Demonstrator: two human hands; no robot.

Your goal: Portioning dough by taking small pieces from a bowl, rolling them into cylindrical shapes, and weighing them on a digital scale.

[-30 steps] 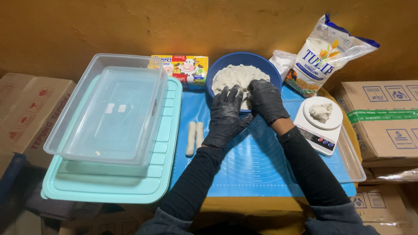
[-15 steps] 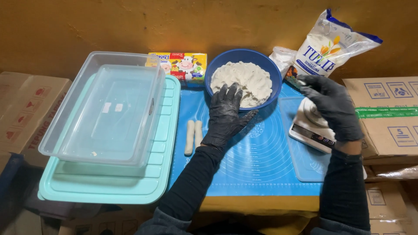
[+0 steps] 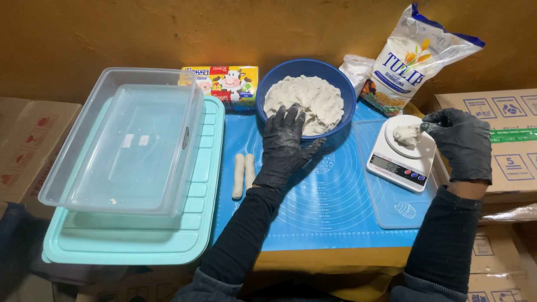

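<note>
- Fingertips of the right hand [image 3: 461,142], gloved in black, are gathered at the small dough lump [image 3: 407,135] on the white kitchen scale [image 3: 401,154]; whether they pinch it or only touch its edge I cannot tell; a push while the lump rests on the pan could, I judge, falsify the reading or tip the light scale, which sits near the right edge of the blue mat [image 3: 330,196].
- Dough looks soft and tacky; it may cling to the glove and lift off in part, leaving a smear on the pan.
- Left hand [image 3: 285,145] lies spread, fingers over the near rim of the blue bowl [image 3: 341,84] and onto the dough mass [image 3: 307,100]; weight on that rim could tilt the bowl towards the person.
- Two rolled dough sticks [image 3: 244,174] lie just beside the left wrist; a sideways drift of the forearm could flatten them.
- Clear plastic tub [image 3: 120,145] rests on a teal lid [image 3: 140,235] at the left, well apart from both hands; little risk there.
- Flour bag [image 3: 411,61] leans upright behind the scale; a knock from the right hand could topple it onto the pan.
</note>
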